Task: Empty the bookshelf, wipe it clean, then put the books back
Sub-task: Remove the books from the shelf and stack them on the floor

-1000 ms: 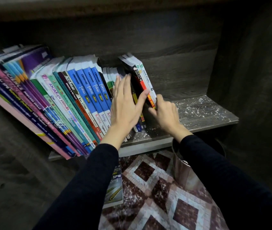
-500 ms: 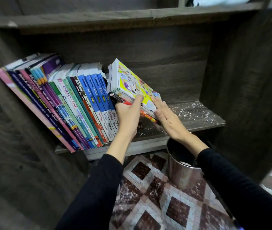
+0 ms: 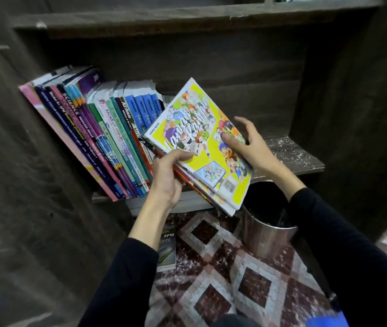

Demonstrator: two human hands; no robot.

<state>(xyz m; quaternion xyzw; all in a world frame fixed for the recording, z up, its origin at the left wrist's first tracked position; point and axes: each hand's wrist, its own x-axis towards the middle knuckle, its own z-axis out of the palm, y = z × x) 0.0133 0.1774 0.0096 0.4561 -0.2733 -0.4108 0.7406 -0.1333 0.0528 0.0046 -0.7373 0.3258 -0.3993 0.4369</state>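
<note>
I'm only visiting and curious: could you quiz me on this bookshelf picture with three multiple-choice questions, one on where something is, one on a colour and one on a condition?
1. Where does the metal bin stand?
A) on a chair
B) on the floor below the shelf
C) hanging on a wall

2. What colour is most of the top cover of the held stack of books?
A) yellow
B) black
C) grey

3. How is the shelf's bare right part?
A) wiped spotless
B) dotted with pale specks
C) packed with books

Answers: 1 B, its base rests on the patterned floor under the board; 2 A, yellow fills the cover around the cartoon figures; 3 B, specks lie scattered across the wood.
</note>
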